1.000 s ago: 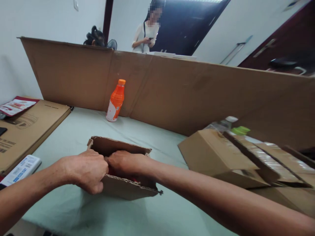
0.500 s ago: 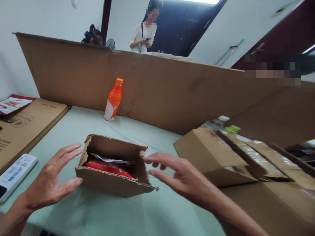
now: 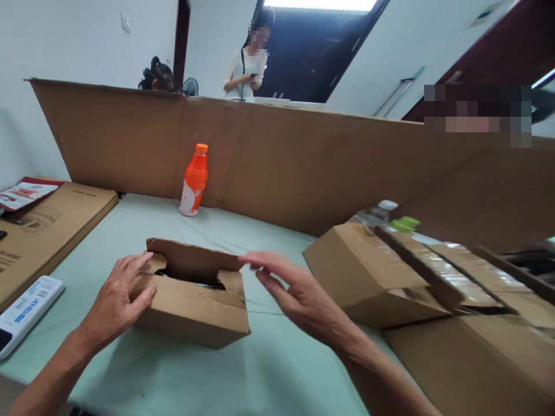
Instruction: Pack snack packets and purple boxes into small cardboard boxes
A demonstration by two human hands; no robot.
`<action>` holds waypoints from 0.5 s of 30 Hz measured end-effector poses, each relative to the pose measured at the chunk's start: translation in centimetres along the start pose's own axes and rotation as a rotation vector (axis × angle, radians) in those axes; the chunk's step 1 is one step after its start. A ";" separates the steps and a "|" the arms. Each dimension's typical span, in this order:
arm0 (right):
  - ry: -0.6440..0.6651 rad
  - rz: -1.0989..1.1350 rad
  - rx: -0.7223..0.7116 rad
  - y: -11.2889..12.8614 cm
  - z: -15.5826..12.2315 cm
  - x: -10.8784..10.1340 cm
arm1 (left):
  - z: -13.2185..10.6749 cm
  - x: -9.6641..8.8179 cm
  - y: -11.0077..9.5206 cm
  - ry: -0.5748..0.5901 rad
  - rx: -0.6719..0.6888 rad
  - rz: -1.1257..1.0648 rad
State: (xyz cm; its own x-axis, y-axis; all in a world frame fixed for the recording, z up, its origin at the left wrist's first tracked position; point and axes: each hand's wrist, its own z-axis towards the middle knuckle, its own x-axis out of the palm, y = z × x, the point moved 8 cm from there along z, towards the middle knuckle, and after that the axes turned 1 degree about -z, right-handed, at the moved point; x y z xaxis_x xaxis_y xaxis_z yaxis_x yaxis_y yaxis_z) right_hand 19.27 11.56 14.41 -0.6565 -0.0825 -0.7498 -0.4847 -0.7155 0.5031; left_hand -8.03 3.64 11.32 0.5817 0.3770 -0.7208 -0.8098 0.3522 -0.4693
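Note:
A small brown cardboard box [image 3: 191, 318] stands on the pale green table cover in front of me. Its near flap and both short end flaps are folded inward, while the far flap [image 3: 195, 263] stands up. Through the narrow gap between them only a bit of something white shows. My left hand [image 3: 119, 297] rests at the box's left end, thumb on the near flap and fingers spread over the end flap. On the other side my right hand [image 3: 290, 289] is open, its outstretched fingertips at the right corner of the far flap.
An orange bottle [image 3: 195, 182] stands behind the box, before a tall cardboard partition [image 3: 281, 162]. A white power strip [image 3: 30, 315] and a flat carton [image 3: 60, 225] lie left. Larger cartons [image 3: 355, 271] are at right. Beyond the partition a person [image 3: 245, 69] holds a phone.
The box's near flap and end flaps have folded inward, hiding the red packet inside. My left hand has come right onto the box; my right hand has moved up to the far flap's corner.

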 end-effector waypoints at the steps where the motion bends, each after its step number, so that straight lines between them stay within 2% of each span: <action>1: -0.086 -0.040 0.016 -0.1 0.2 -0.6 | -0.2 0.2 0.0 -0.020 0.001 0.008; 2: -0.133 -0.081 0.012 0.1 0.3 -0.6 | -0.4 0.3 0.0 -0.043 0.000 0.015; 3: -0.125 -0.111 -0.021 0.5 0.2 0.2 | -0.6 0.4 0.1 -0.070 -0.004 0.025; 5: -0.004 -0.149 -0.150 1.8 -0.8 3.2 | -0.9 0.5 0.2 -0.108 0.001 0.048; 8: 0.151 -0.235 -0.305 3.0 -3.3 7.2 | -1.0 1.1 0.1 -0.078 0.080 0.042; 11: 0.255 -0.316 -0.268 2.0 -4.0 8.3 | -0.7 1.7 0.2 -0.056 0.129 0.007; 15: 0.449 -0.260 -0.205 0.0 -1.9 8.3 | -0.5 1.7 0.5 -0.089 0.154 -0.020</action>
State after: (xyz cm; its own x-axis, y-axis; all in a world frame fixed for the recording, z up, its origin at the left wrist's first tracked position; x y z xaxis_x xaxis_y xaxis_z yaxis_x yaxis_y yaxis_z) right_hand 14.90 9.58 7.40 -0.1978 -0.1409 -0.9701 -0.4456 -0.8685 0.2170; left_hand -7.52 4.04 9.58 0.6077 0.4401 -0.6611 -0.7804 0.4851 -0.3945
